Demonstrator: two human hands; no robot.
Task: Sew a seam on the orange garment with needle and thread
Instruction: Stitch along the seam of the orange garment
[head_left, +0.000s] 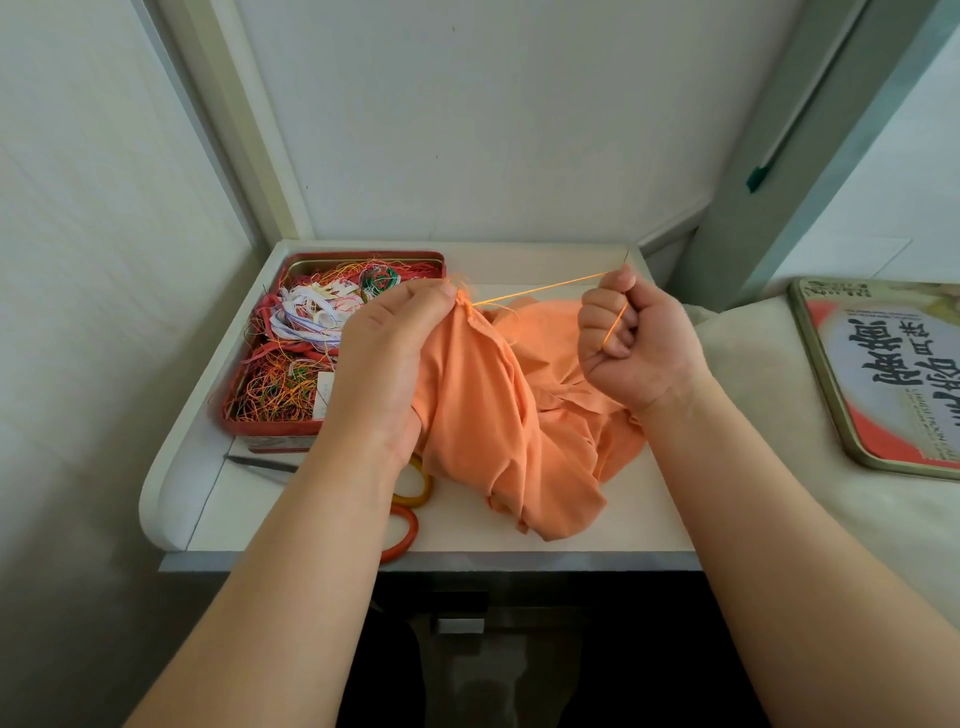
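1. 2 bare hands in frame, both up over the white counter (519, 540), which sits in a wall corner.
2. Far left on counter: open red tin (270, 423), packed with tangled thread scraps in orange, green, white and red.
3. Just in front of the tin: scissors (410, 499) with 1 yellow and 1 orange handle loop, dark blades pointing left, mostly hidden under the left forearm.
4. Left hand (384, 364): grip closed, thumb and fingers pinching the raised top edge of the orange garment (498, 415). Frayed orange ends stick up at the pinch.
5. Garment: bunched, hanging from that pinch, lower part crumpled on the counter between the 2 hands.
6. Orange thread (540, 287): taut line from the pinched edge up and right to the right hand.
7. Right hand (639, 343): grip curled into a fist on the thread, which crosses the fingers. Needle: cannot tell, too small to make out.
8. Far right: printed tin lid (893, 379), red and white with dark characters, lying on a pale cloth-covered surface beside the counter.
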